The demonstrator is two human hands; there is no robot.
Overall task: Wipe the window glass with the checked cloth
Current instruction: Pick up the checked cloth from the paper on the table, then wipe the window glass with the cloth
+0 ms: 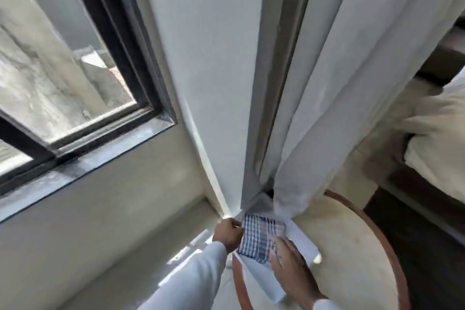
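The blue-and-white checked cloth [259,236] lies folded on a white sheet [261,277] at the near edge of a round table. My left hand [227,233] pinches the cloth's left edge. My right hand [289,263] lies flat on its lower right corner, fingers spread. The window glass [47,65] is up at the left in a dark frame [130,58], well away from both hands.
A round table with a reddish rim [385,241] is at the lower right. Pale curtains [327,83] hang down to it beside a white wall column [214,70]. A dusty sill [83,166] runs under the window. A bed with light bedding [437,148] is at the right.
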